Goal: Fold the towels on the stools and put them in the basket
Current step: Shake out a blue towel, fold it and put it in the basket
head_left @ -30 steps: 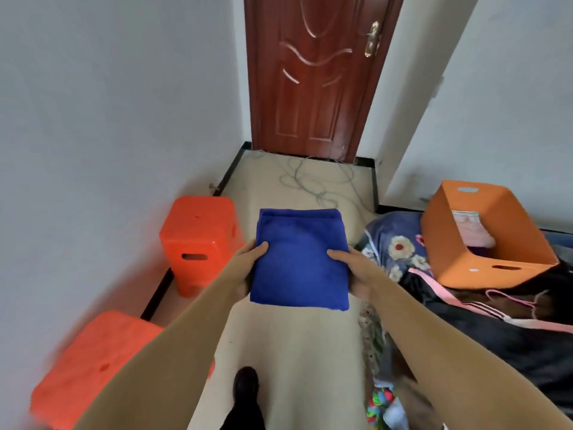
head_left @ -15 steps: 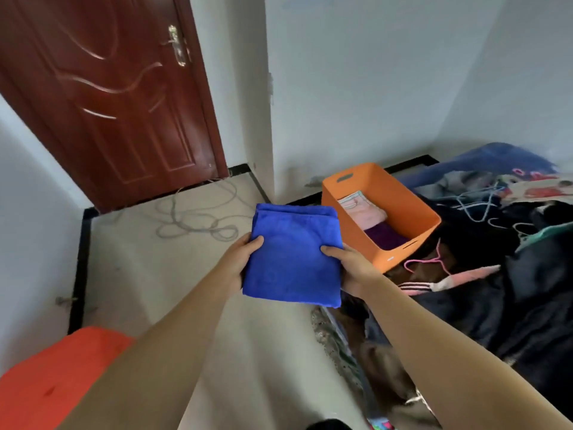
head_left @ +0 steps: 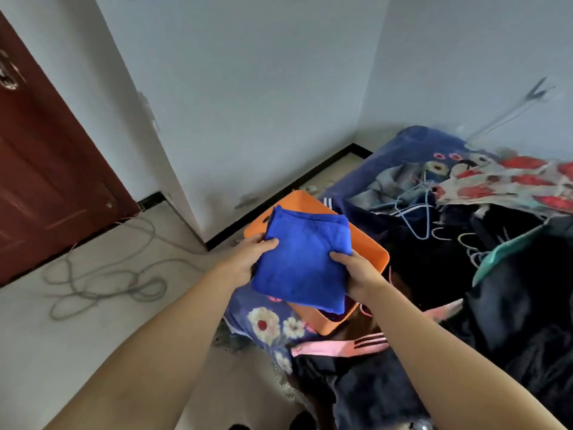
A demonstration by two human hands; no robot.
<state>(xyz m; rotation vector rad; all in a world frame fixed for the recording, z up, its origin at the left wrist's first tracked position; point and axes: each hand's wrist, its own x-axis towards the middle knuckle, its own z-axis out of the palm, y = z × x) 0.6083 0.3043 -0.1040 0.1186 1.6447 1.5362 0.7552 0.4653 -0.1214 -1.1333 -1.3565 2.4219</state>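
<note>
- We hold the folded blue towel point(head_left: 302, 262) flat between both hands, directly above the orange basket point(head_left: 370, 256), so it should drop in without unfolding.
- Our left hand point(head_left: 248, 259) pinches its left edge, thumb on top; our right hand point(head_left: 356, 271) pinches the right edge the same way.
- The towel looks like a thick, neat rectangle of plush cloth, layered folds showing at its far edge.
- The basket sits on a floral blanket point(head_left: 273, 324) under our hands, with dark clothes point(head_left: 511, 305) to the right of our right hand and a grey cable point(head_left: 102, 283) on the floor left of the left hand.
</note>
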